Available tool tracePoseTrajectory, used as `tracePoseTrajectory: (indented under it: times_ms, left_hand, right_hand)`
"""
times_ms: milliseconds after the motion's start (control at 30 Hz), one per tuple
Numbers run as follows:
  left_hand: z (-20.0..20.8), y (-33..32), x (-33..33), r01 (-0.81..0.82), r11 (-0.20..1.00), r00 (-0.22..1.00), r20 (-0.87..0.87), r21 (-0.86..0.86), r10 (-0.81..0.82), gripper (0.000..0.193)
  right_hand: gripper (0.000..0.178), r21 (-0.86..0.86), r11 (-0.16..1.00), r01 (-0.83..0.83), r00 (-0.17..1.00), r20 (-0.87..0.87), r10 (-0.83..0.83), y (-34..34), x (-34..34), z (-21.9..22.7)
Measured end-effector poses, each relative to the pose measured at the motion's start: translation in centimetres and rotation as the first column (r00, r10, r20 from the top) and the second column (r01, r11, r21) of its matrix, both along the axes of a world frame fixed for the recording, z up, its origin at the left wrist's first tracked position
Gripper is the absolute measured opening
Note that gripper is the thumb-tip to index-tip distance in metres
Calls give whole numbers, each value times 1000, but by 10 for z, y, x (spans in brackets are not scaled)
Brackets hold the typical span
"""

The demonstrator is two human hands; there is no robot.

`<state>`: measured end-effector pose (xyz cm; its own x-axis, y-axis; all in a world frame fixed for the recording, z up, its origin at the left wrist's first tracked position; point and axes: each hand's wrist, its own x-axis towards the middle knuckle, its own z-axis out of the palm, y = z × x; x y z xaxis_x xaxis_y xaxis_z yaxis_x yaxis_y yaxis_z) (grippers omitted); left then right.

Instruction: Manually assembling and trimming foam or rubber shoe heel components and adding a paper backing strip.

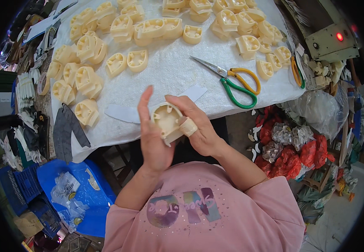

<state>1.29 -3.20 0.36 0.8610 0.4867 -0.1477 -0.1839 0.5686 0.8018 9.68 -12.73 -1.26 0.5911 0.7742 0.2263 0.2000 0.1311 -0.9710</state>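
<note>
Just off the table's near edge, a cream moulded plastic piece (166, 119), rounded at one end with a hollow, ribbed inside, is held between my hands. My right hand (201, 128) grips it from the right, fingers over its far rim. A cream band (187, 126) is around the thumb. My left hand (153, 140) presses against its left side with one finger stretched upward; its other fingers are partly hidden or blurred. Beyond lie scissors (220, 72), blades apart, with one yellow and one green handle. White flat strips (125, 113) lie close to my hands.
Many similar cream pieces (152, 28) cover the far side of the white-covered table (169, 67). Dark strips (64, 130) hang over its left corner. A blue bin (95, 210) holds clear plastic bags. Red bags (289, 161) lie at right, below a metal box (331, 44) with a red light.
</note>
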Motion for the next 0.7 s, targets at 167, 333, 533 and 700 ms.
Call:
tracePoseTrajectory:
  times_ms: [167, 333, 533, 700]
  left_hand:
    - [-13, 19, -2, -17, 737, 986, 134, 676, -100, 91]
    - [-5, 24, -1, 149, 443, 989, -138, 884, -59, 73]
    - [15, 26, -3, 117, 826, 986, -161, 552, -32, 59]
    - [16, 28, 0, 122, 365, 993, -115, 923, -42, 58]
  right_hand:
    - [55, -192, 971, 142, 931, 359, -65, -5, 18, 30]
    - [42, -39, 992, 123, 979, 170, -115, -12, 24, 25]
    - [19, -99, 986, -138, 930, -354, 94, -18, 48, 21]
    - [20, -76, 965, -250, 886, -421, 196, -19, 54, 26]
